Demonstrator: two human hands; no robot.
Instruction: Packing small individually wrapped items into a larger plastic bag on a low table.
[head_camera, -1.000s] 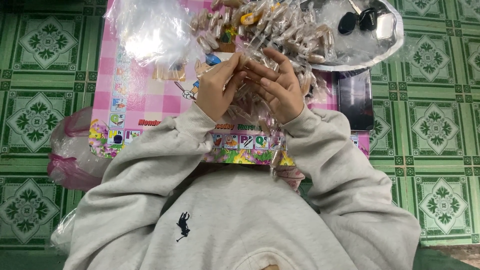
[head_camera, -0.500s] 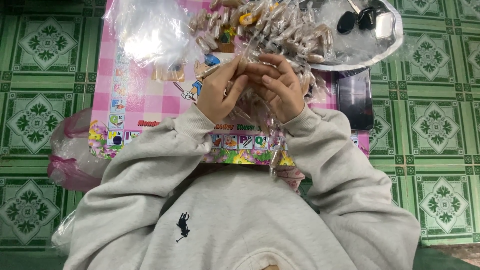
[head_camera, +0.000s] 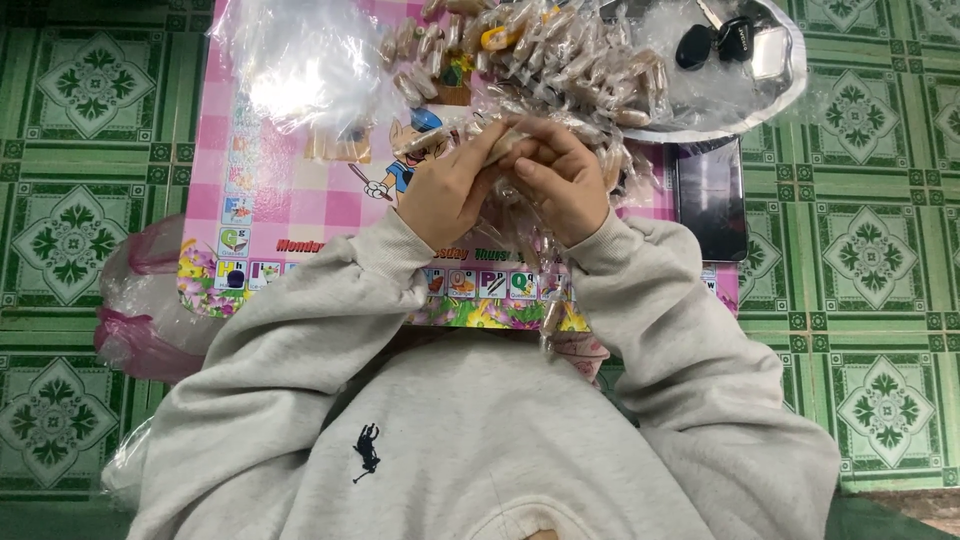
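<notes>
Both hands, the left hand (head_camera: 445, 195) and the right hand (head_camera: 560, 180), were pinched together on a small clear packet (head_camera: 505, 135) (contents unclear), held just above the pink board (head_camera: 300, 200) near the heap of filled packets (head_camera: 560, 60), apparently for easy reach.

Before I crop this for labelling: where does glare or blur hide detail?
Head view: glare whitens the clear plastic bag at upper left, hiding its contents; the steel tray's plastic cover also shines. The left hand and right hand read sharply, but the small wrapped packet between them is hard to make out behind crinkled film. Floor tiles bend slightly at the edges.
</notes>
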